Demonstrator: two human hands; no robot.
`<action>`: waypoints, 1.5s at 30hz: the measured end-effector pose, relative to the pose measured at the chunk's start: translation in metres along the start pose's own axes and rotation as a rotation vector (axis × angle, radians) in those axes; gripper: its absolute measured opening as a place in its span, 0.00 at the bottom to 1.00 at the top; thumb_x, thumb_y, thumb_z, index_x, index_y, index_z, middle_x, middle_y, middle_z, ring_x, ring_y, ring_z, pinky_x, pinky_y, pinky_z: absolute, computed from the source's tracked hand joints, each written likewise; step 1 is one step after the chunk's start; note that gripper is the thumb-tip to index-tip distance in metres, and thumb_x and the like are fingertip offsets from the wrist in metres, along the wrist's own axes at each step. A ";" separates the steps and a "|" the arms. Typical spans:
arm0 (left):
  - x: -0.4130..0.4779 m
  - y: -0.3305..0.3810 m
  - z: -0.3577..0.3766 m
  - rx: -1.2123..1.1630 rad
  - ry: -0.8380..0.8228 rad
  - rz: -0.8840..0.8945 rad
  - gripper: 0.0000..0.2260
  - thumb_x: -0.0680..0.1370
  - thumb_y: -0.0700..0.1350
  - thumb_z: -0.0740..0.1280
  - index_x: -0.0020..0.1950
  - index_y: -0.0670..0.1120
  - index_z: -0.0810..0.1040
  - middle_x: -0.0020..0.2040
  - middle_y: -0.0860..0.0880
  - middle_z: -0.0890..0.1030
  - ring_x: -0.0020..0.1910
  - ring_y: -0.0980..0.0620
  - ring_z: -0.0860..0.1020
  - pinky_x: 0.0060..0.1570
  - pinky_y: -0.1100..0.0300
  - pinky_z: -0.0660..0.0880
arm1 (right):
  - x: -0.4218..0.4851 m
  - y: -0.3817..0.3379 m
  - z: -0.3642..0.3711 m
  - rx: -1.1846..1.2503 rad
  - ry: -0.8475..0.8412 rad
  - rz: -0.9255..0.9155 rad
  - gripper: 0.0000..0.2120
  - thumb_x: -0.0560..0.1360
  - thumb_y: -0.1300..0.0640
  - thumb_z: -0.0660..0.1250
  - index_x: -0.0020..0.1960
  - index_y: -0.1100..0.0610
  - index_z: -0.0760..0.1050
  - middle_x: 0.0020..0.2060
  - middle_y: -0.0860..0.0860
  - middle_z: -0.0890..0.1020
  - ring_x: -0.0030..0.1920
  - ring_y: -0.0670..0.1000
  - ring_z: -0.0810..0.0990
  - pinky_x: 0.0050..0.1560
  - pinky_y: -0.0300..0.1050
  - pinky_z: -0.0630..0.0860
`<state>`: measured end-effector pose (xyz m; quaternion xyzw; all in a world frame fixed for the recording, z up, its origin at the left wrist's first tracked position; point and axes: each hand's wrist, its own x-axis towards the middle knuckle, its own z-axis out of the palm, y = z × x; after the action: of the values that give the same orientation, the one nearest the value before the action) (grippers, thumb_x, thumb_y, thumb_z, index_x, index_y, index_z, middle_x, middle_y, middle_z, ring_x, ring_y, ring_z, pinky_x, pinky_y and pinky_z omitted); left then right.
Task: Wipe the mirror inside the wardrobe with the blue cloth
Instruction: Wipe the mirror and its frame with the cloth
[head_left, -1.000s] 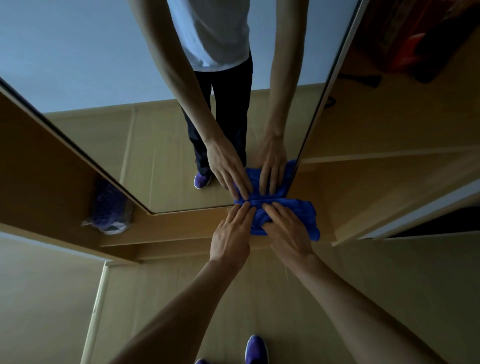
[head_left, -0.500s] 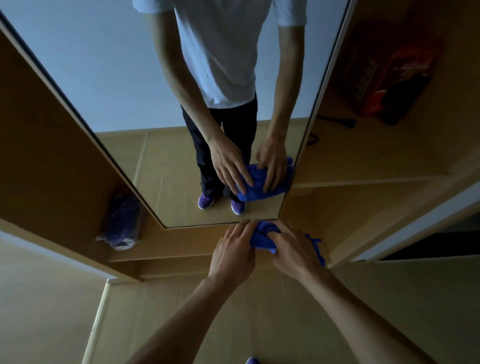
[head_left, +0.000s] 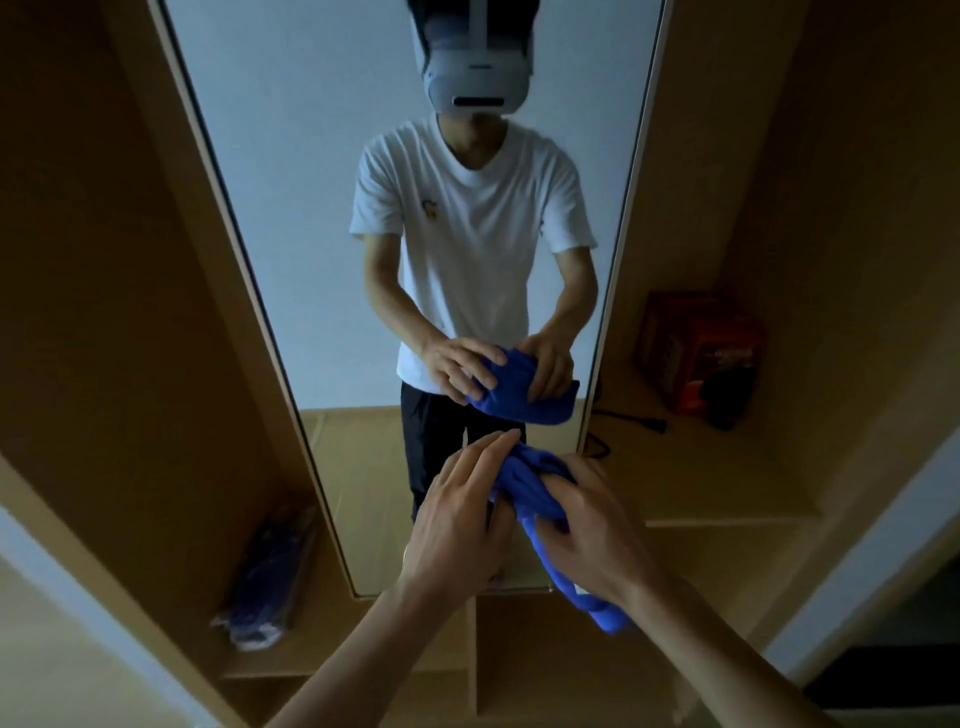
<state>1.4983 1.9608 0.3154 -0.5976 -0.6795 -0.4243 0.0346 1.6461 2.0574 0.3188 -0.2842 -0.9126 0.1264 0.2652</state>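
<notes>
Holding a crumpled blue microfibre cloth (head_left: 524, 483) just in front of the lower part of a tall frameless mirror (head_left: 322, 208) fixed inside a light wooden wardrobe (head_left: 104, 312). Wrapped round the middle of it with the right grip (head_left: 592, 530), fingers curled tight into the fabric, with a loose tail left hanging below the wrist. Touching its upper end with the left grip (head_left: 457, 525), fingers near straight and laid along the fabric rather than clenched; cannot tell about the thumb, hidden underneath.

Pressed flat against the mirror's bottom edge under both palms a second ago. Gathered into a bunch half a second ago. Now lifted clear of the glass. Looking higher as well, taking in most of the glass instead of only its foot.

Judging from that: bottom strip probably finished, with a refold under way to get a fresh face. Likely still to wipe: the tall middle and upper stretch. Worth spreading the wad flat again before pressing, to avoid cleaning only a narrow track.

Off to the right on the wardrobe shelf (head_left: 727, 478), a red cardboard box (head_left: 696, 353) and a black cable (head_left: 628, 421).
</notes>
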 end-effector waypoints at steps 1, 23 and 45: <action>0.009 0.007 -0.010 0.003 0.026 0.024 0.25 0.79 0.45 0.61 0.77 0.55 0.66 0.73 0.58 0.71 0.71 0.57 0.70 0.66 0.54 0.74 | 0.007 -0.007 -0.011 0.006 0.024 -0.009 0.13 0.73 0.48 0.59 0.52 0.50 0.77 0.49 0.46 0.73 0.50 0.46 0.72 0.46 0.45 0.77; 0.129 0.073 -0.188 0.121 0.406 0.357 0.24 0.81 0.46 0.68 0.76 0.46 0.70 0.74 0.49 0.72 0.74 0.50 0.69 0.71 0.55 0.69 | 0.110 -0.113 -0.182 -0.086 0.485 -0.280 0.24 0.74 0.49 0.55 0.67 0.54 0.74 0.55 0.49 0.77 0.56 0.50 0.73 0.56 0.45 0.74; 0.243 0.080 -0.333 0.241 0.587 0.086 0.35 0.78 0.59 0.65 0.80 0.57 0.50 0.79 0.38 0.55 0.78 0.35 0.57 0.69 0.34 0.67 | 0.219 -0.165 -0.323 -0.164 0.732 -0.449 0.12 0.77 0.61 0.66 0.46 0.46 0.69 0.34 0.42 0.71 0.36 0.49 0.74 0.40 0.45 0.69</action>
<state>1.3437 1.9394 0.7053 -0.4695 -0.6598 -0.4933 0.3177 1.5984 2.0782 0.7389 -0.1248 -0.8047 -0.1161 0.5687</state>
